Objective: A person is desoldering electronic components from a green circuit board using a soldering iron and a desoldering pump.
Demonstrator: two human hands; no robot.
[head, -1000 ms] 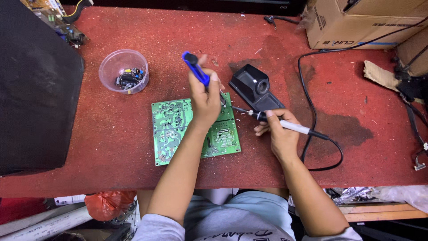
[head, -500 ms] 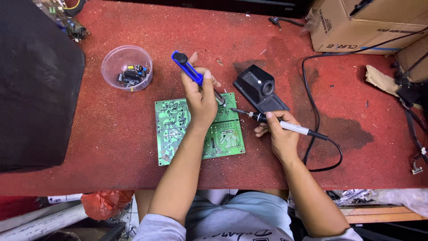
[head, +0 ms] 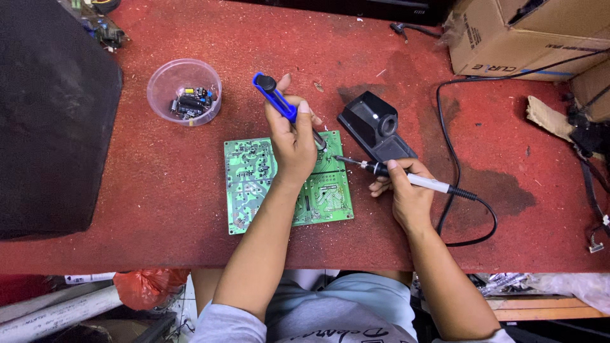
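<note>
Left grip (head: 289, 136) clasping blue plastic desoldering pump (head: 274, 95); right grip (head: 406, 190) pinching white-handled soldering iron (head: 397, 175), tip at three o'clock of pump nozzle, over green rectangular circuit board (head: 251, 184).

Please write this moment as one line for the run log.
left hand: holds blue desoldering pump | right hand: holds soldering iron, tip over green circuit board | black iron stand beside board
</note>
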